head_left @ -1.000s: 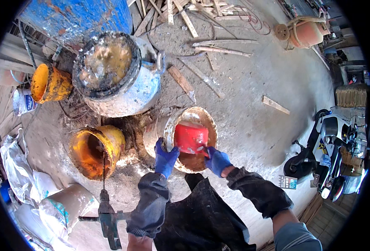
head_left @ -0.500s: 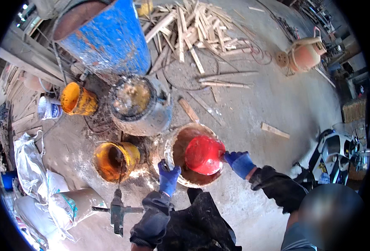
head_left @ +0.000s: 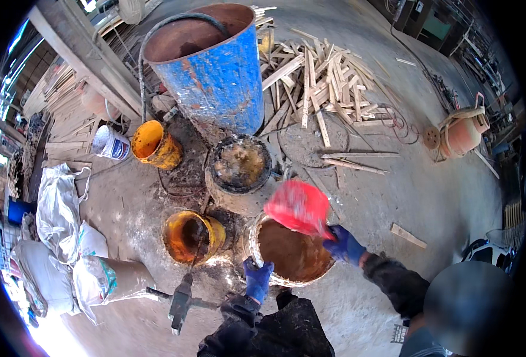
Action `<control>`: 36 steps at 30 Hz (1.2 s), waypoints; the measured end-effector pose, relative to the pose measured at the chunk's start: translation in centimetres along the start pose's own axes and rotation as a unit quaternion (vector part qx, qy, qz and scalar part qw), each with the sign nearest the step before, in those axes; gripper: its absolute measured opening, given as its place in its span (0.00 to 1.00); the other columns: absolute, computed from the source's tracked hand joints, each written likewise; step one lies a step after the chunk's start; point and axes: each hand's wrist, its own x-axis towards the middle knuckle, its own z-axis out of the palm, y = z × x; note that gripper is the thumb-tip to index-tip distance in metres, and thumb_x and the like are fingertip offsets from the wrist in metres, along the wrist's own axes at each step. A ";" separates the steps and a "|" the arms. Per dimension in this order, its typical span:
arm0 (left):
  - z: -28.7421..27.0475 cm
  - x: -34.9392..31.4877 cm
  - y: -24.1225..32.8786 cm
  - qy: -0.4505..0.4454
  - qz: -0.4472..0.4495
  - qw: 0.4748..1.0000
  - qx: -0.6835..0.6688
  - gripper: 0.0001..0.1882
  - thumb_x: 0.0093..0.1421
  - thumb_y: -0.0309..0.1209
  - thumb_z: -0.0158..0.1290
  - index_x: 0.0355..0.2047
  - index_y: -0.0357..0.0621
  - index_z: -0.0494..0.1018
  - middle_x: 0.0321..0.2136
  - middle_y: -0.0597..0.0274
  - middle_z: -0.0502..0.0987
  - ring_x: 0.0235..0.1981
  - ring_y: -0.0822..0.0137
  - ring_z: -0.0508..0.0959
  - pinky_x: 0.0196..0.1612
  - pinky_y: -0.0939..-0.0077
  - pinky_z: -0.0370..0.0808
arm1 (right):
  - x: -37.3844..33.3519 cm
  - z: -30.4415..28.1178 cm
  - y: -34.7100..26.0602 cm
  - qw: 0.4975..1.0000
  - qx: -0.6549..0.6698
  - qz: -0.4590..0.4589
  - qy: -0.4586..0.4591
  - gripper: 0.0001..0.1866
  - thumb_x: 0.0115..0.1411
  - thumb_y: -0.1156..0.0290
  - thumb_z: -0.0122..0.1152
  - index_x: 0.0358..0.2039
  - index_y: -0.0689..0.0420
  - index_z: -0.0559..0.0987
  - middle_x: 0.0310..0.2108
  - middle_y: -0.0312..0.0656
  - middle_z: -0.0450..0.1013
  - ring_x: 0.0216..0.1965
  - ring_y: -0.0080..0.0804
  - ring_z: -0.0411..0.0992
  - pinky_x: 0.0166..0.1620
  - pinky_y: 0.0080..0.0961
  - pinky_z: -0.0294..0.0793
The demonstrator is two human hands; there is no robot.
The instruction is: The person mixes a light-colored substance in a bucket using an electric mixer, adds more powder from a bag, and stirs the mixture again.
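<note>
A red long-handled dipper, blurred by motion, is tilted above the far rim of a wide round bucket. My right hand, in a blue glove, is closed round the dipper's handle. Brown matter coats the inside of the bucket and lies in it. At the bucket's near left rim, my left hand, gloved in blue too, grips the edge. What is inside the dipper cannot be seen. Just beyond the bucket stands a pale drum with a crusted, yellowish-brown top.
Left of the bucket is a stained yellow bucket, with a mixing drill leaning into it. A tall blue barrel and scrap wood lie beyond. White sacks are at left; a second yellow bucket stands behind.
The red dipper has risen out of the bucket and moved toward the drum, carried by my right hand. My left hand stays at the rim. The whole view has shifted.
</note>
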 end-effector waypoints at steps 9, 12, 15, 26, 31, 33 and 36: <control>-3.9 -6.5 6.7 0.126 -0.171 0.974 -0.079 0.26 0.51 0.33 0.61 0.47 0.48 0.61 0.36 0.60 0.70 0.26 0.69 0.72 0.22 0.74 0.72 | 18.8 8.8 -8.1 0.989 0.069 0.078 -0.106 0.18 0.57 0.53 0.61 0.36 0.55 0.77 0.24 0.35 0.71 0.20 0.25 0.68 0.23 0.24 0.68; -4.8 -7.3 6.2 0.152 -0.168 0.958 -0.178 0.24 0.51 0.32 0.61 0.45 0.47 0.61 0.36 0.58 0.70 0.28 0.67 0.73 0.24 0.73 0.74 | 25.5 9.6 -5.3 0.982 0.096 0.094 -0.131 0.21 0.57 0.49 0.61 0.38 0.53 0.78 0.26 0.34 0.74 0.23 0.25 0.70 0.25 0.25 0.70; -5.8 -7.8 5.5 0.160 -0.177 0.947 -0.213 0.20 0.51 0.31 0.60 0.41 0.48 0.62 0.34 0.59 0.71 0.29 0.67 0.75 0.27 0.71 0.76 | 29.2 8.2 -3.1 0.988 0.030 0.078 -0.131 0.21 0.58 0.47 0.59 0.43 0.50 0.78 0.34 0.35 0.77 0.30 0.27 0.75 0.30 0.28 0.76; -13.7 -11.2 5.1 0.188 -0.151 0.873 -0.423 0.20 0.56 0.27 0.52 0.49 0.43 0.67 0.44 0.55 0.74 0.41 0.57 0.77 0.38 0.64 0.78 | 19.9 8.5 3.2 0.916 0.316 0.187 0.162 0.22 0.57 0.40 0.57 0.27 0.47 0.74 0.22 0.29 0.67 0.21 0.22 0.64 0.24 0.22 0.67; -12.9 -9.4 5.5 0.120 -0.191 0.820 -0.526 0.19 0.55 0.32 0.54 0.48 0.44 0.69 0.41 0.58 0.77 0.43 0.55 0.76 0.48 0.59 0.75 | 8.1 6.3 23.2 0.928 0.061 0.359 0.076 0.28 0.58 0.33 0.48 0.18 0.44 0.67 0.13 0.31 0.58 0.14 0.29 0.58 0.20 0.29 0.63; -13.5 -9.6 6.6 0.099 -0.201 0.803 -0.552 0.20 0.55 0.34 0.55 0.48 0.42 0.70 0.41 0.56 0.77 0.43 0.54 0.76 0.50 0.57 0.73 | 2.8 11.8 24.9 0.873 0.114 0.469 0.066 0.42 0.48 0.25 0.51 0.43 0.52 0.72 0.37 0.43 0.72 0.37 0.45 0.70 0.43 0.45 0.71; -15.7 -9.5 9.3 0.100 -0.237 0.785 -0.563 0.22 0.55 0.36 0.55 0.47 0.38 0.70 0.42 0.52 0.76 0.44 0.53 0.75 0.52 0.57 0.72 | 1.1 17.4 23.1 0.834 0.454 0.309 -0.058 0.44 0.54 0.31 0.50 0.62 0.50 0.63 0.59 0.42 0.65 0.58 0.42 0.63 0.60 0.48 0.62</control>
